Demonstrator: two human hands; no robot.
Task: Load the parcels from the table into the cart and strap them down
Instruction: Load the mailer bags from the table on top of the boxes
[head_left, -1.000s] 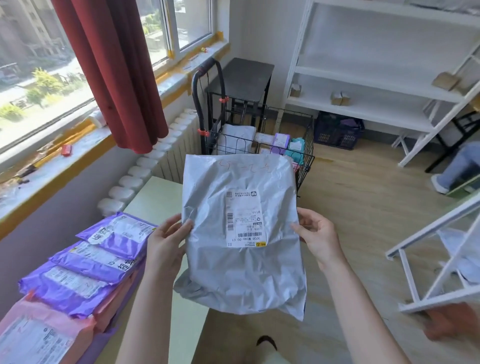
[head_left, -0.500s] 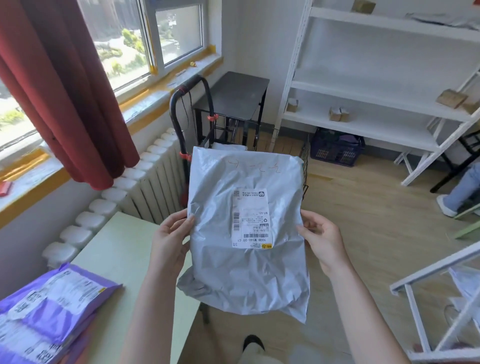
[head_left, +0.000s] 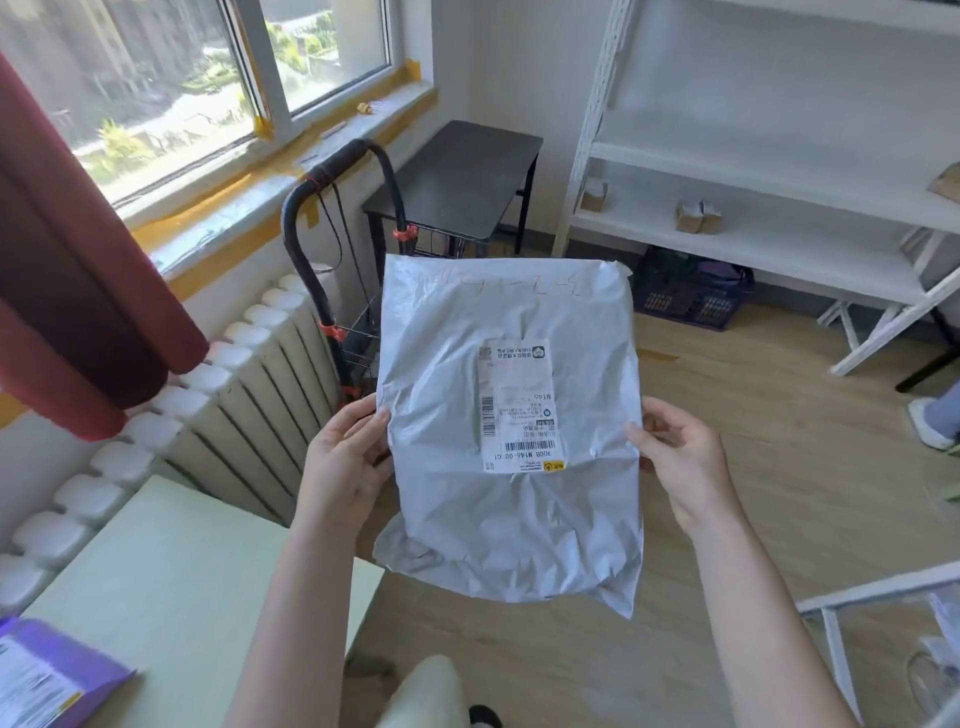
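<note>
I hold a grey plastic parcel with a white shipping label upright in front of me. My left hand grips its left edge and my right hand grips its right edge. Behind the parcel stands the wire cart with its black handle and red clips; the parcel hides most of its basket. A purple parcel lies on the pale table at the bottom left.
A white radiator runs under the window at left, beside a red curtain. A small dark table stands behind the cart. White shelving fills the right; a dark crate sits below it. A person's shoe shows far right.
The view has moved forward and right toward the cart, so the stack of purple parcels has slid almost out of view. Both hands hold the grey parcel as before.
</note>
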